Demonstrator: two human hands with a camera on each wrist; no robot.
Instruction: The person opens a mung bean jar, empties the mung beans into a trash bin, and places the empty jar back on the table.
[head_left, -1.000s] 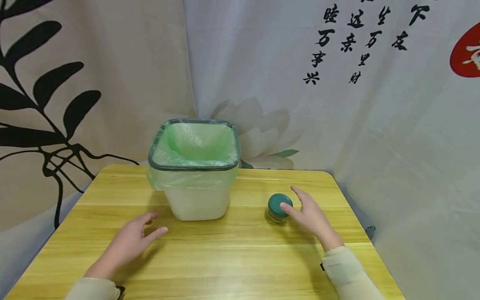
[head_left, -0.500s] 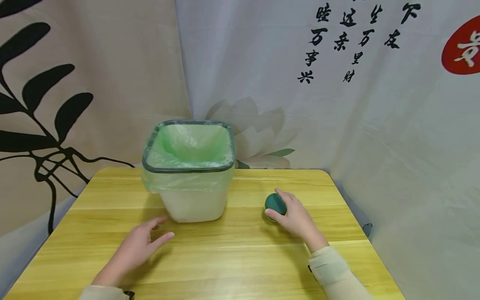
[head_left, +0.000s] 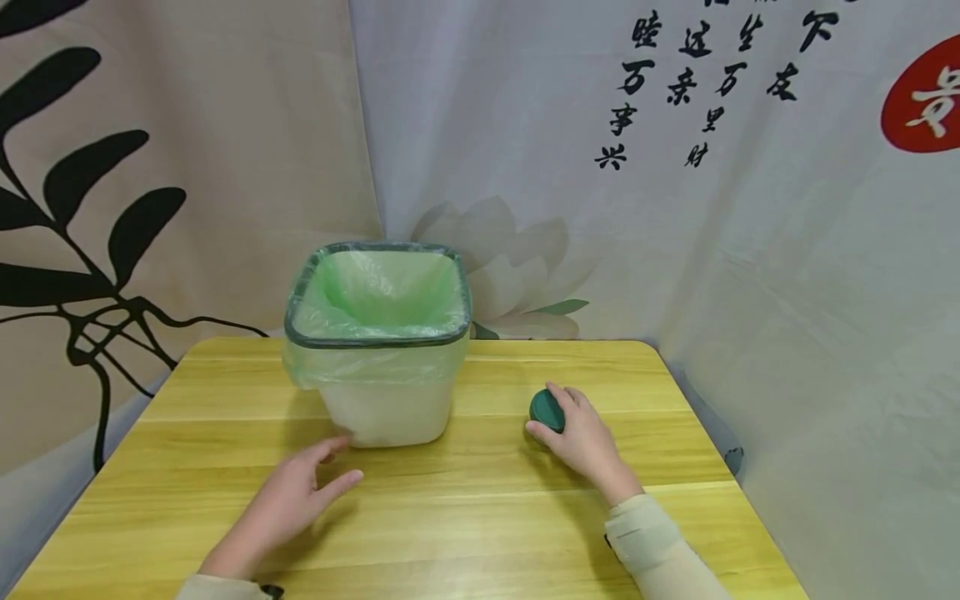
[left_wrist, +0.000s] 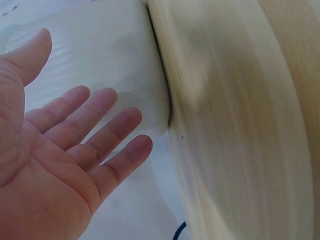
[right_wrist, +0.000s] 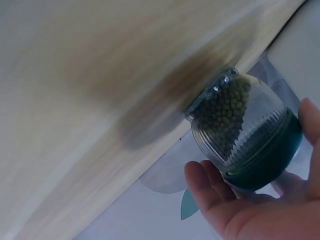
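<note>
A small glass jar of green beans (right_wrist: 222, 110) with a dark green lid (head_left: 547, 410) is at the right of the table. My right hand (head_left: 588, 437) grips it by the lid, thumb on one side and fingers on the other. In the right wrist view, the jar's base is close over the wood and the beans lie at a slant inside. My left hand (head_left: 288, 504) holds nothing. Its fingers are spread and relaxed, palm turned inward, with the fingertips right at the lower front of the white bin (head_left: 390, 408).
A green plastic bag (head_left: 375, 292) lines the bin and folds over its dark rim. The wooden table (head_left: 450, 533) ends at a back edge against a printed cloth backdrop (head_left: 510, 125), which also hangs along the right side.
My right hand has moved left over the jar, and its fingers have come round the lid. My left hand has shifted right, toward the foot of the bin. The view has turned slightly.
</note>
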